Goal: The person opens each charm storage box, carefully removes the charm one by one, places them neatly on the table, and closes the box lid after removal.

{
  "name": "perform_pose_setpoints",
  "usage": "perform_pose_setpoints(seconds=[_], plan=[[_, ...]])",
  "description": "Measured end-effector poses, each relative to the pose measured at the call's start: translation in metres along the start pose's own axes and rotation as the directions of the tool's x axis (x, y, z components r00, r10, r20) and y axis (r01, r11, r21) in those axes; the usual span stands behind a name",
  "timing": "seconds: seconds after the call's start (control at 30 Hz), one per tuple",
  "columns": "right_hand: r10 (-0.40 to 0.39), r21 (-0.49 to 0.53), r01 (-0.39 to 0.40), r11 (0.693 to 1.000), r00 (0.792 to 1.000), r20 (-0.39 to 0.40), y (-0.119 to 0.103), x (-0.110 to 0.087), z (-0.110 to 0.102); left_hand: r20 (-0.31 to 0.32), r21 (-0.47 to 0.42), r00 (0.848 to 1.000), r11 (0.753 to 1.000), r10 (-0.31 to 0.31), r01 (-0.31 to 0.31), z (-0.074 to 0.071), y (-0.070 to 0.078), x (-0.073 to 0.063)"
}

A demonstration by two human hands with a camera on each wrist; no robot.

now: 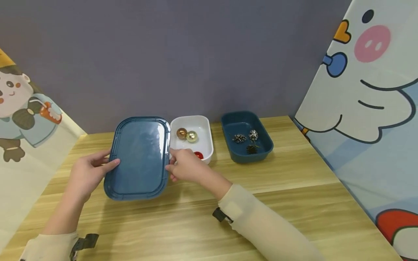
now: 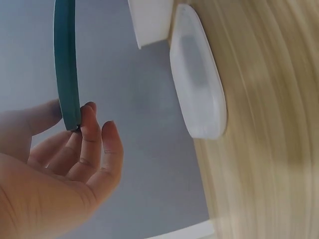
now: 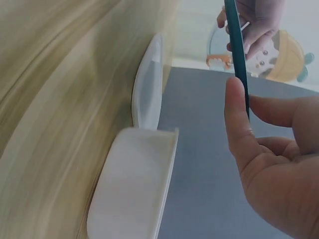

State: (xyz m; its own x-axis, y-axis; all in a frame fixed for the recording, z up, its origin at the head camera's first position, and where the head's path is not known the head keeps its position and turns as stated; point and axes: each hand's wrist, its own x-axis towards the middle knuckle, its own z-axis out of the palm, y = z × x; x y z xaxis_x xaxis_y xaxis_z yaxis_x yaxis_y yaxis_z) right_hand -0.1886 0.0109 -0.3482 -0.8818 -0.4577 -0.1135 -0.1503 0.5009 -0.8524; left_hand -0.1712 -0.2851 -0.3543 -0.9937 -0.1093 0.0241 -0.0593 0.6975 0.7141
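Note:
Both hands hold a dark blue rectangular lid (image 1: 138,159) up over the left part of the table. My left hand (image 1: 86,172) pinches its left edge, thumb on one face and fingers on the other. At the right edge, my right hand (image 1: 186,165) pinches the rim between thumb and index finger. Edge-on, the lid (image 2: 66,64) shows as a thin blue-green strip in the left wrist view. Below it, a low white lid-like piece (image 2: 197,74) lies on the table; the blue lid hides it in the head view.
Right of the lid stands a white box (image 1: 205,134) with a brown bauble (image 1: 181,133), a gold bauble (image 1: 192,136) and a red one (image 1: 199,155). Further right, a dark blue box (image 1: 233,146) contains small pine cones (image 1: 239,138). A grey wall (image 1: 196,58) rises behind.

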Motion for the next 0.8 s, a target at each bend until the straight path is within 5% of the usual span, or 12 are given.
perform_pose_setpoints(seconds=[0.3, 0.8], plan=[[-0.018, -0.09, 0.022, 0.996, 0.999, 0.049, -0.014, 0.012, 0.028, -0.032, -0.019, 0.997, 0.997, -0.077, 0.076, -0.02, -0.027, -0.012], [-0.053, -0.215, 0.071, 0.974, 0.995, 0.084, -0.023, 0.026, 0.065, 0.005, -0.026, 0.979, 0.979, -0.204, 0.204, -0.041, -0.07, -0.036]])
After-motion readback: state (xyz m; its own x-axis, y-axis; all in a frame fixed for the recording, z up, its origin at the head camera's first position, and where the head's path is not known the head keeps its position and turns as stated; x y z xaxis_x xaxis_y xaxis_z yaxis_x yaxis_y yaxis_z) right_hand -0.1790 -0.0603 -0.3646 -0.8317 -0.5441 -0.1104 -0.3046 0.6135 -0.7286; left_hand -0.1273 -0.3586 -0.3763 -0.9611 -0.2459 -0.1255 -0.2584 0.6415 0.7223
